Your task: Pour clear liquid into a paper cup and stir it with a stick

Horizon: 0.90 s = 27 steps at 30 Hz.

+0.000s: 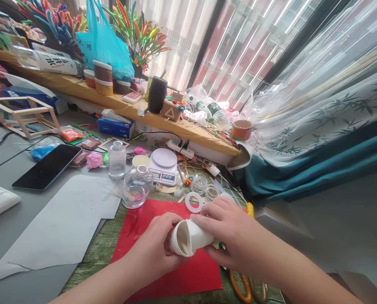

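Over the red sheet (144, 236), my left hand (161, 238) is closed round a paper cup (175, 241) that lies tilted on its side, its open mouth partly visible. My right hand (225, 230) grips a curved white paper piece (199, 233), which touches the rim of that cup. Whether this white piece is a second cup or a cut part, I cannot tell. Just beyond the hands lies a white ring (194, 202). Orange-handled scissors (241, 287) rest below my right forearm, partly covered.
A round glass bottle (137, 188), a taller clear bottle (116, 160) and a white kitchen scale (165, 164) stand behind the red sheet. To the left are white paper (61, 228) and a phone (47, 166). Craft supplies crowd the window ledge (201, 139).
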Motion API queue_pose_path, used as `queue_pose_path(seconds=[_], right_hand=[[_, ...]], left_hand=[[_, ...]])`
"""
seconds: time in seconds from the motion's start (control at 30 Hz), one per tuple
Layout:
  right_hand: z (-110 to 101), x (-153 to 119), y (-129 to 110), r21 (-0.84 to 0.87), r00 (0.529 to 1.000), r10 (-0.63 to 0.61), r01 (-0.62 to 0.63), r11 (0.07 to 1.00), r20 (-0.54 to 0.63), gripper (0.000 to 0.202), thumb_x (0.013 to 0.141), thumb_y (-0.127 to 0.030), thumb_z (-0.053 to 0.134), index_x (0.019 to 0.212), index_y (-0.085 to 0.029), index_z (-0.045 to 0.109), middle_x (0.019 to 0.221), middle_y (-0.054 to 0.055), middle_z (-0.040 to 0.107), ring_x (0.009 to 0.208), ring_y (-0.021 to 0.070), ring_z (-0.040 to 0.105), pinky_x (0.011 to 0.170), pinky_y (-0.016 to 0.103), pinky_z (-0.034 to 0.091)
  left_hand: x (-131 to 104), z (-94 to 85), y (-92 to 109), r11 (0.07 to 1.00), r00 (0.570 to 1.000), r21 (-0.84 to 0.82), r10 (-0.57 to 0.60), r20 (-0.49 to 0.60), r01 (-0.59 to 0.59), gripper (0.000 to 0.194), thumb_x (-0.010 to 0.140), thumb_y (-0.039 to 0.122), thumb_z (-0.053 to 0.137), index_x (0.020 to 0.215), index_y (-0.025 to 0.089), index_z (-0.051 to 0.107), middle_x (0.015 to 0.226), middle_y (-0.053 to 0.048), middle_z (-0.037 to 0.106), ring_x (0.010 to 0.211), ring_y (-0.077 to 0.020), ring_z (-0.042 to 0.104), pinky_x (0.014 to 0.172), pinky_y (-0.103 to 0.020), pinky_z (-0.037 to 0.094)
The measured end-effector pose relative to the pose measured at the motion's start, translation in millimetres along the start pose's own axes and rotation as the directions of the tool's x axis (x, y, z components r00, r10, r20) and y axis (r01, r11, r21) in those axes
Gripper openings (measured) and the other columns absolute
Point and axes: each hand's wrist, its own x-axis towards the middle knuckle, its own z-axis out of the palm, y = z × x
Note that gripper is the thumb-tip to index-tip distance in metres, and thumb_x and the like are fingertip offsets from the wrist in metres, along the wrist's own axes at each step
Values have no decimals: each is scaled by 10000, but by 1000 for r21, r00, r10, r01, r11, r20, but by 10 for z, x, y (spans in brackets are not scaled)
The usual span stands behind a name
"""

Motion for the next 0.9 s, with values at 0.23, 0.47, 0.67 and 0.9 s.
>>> queue_pose_path(seconds=[0.23, 0.47, 0.67, 0.9], right_hand=[[-47, -17, 55, -13, 1000, -24, 24, 1000, 0, 385, 969, -224, 714, 1351, -222, 662, 1095, 65, 695, 944, 247, 568, 944, 447, 444], [-106, -134, -9, 21, 993, 32, -30, 999, -114, 443, 995, -207, 688, 1431, -227, 613, 1177, 88, 705, 1042, 270, 588, 942, 440, 453], [-1, -88, -17, 0, 996, 33, -33, 999, -81, 415, 989, -239, 695, 1398, -228, 627, 1147, 81, 715, 979, 260, 587, 911, 438, 447], [-5, -45, -52, -29, 999, 13, -14, 999, -39, 369, 972, -237, 709, 1337, -228, 652, 1117, 64, 710, 958, 249, 569, 950, 443, 429]], left_hand=[[20, -27, 24, 998, 1000, -66, 21, 13, -20, 401, 814, 225, 743, 1207, 278, 679, 1162, -69, 735, 1034, -290, 715, 741, -335, 607], [38, -47, 20, 993, 991, 27, 116, -68, -115, 446, 790, 216, 766, 1226, 286, 712, 1238, -88, 749, 1154, -340, 697, 929, -437, 614], [24, -9, -18, 992, 989, 43, 122, -79, -119, 421, 787, 224, 782, 1198, 299, 729, 1161, -70, 758, 1089, -326, 689, 877, -425, 605], [21, -22, -25, 990, 990, 61, 128, -64, -124, 457, 794, 228, 794, 1236, 311, 710, 1201, -58, 754, 1101, -321, 687, 886, -428, 597]])
